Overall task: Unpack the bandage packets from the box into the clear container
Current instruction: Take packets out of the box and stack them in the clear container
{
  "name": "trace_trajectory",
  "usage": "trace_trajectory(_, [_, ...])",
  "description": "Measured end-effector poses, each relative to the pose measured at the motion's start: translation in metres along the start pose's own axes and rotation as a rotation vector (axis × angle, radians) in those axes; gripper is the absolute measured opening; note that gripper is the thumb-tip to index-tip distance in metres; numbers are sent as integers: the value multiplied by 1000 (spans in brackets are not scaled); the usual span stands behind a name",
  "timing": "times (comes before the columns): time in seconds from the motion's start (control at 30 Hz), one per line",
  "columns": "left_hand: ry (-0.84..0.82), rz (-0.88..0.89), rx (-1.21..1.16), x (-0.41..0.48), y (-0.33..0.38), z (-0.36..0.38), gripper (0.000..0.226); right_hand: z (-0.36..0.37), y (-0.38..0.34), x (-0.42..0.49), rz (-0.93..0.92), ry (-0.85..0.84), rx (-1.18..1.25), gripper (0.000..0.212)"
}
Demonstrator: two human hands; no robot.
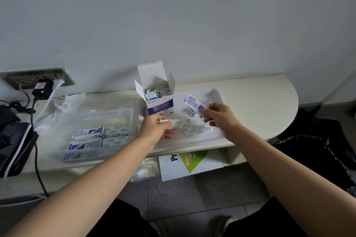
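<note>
One open box (159,102) stands upright at the back of the white tray (217,92). Its top flaps are raised and it is still crammed with bandage packets; there are too many, too small, for me to count.

The left hand (156,129) hovers just in front of the box, fingers curled and thumb pressed down, pinching one pale packet (178,122) that sticks out toward the right. The right hand (217,115) is held close by over the tray. Its thumb and fingertips grip a blue-and-white packet (193,102) that points up and to the left. It may be holding a second one beneath, but I cannot tell for sure. The two hands are near each other but not touching.

To the left of the tray, one clear container (133,117) sits on the counter (260,102). Inside I count three blue-printed stacks (87,133) in a column, with three paler stacks (115,132) just beside them.

On the tray, two small folded packets (192,112) lie between the hands and the box. Pale strips (196,131) lie below the right hand.

At the far left, one black adapter (41,90) is plugged into a wall socket panel (28,78).
</note>
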State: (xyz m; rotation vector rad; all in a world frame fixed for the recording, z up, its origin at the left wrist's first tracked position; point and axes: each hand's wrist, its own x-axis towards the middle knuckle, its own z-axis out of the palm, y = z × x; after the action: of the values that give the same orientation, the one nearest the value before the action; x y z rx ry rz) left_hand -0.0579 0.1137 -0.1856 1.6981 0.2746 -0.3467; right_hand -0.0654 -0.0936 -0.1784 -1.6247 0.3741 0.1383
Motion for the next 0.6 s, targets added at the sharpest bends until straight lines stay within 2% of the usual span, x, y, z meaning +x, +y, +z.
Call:
trace_trajectory(0.1, [-46,-21,26,4,2,21,14,-8,-1,0,-20,38,14,8])
trace_trajectory(0.2, [-50,-11,168,9,0,45,15,-21,-1,-1,-31,63,23,8])
trace_trajectory(0.3, [-24,74,505,12,-1,54,13,-30,0,-1,-32,57,1,7])
trace_trajectory(0.4, [23,178,785,12,-2,49,21,-34,2,-3,-43,22,-65,7])
trace_trajectory(0.53, [88,241,750,9,3,32,12,-33,4,-4,-78,-7,-169,9])
trace_trajectory(0.6, [93,273,679,7,7,23,18,-29,5,-2,-97,-21,-245,9])
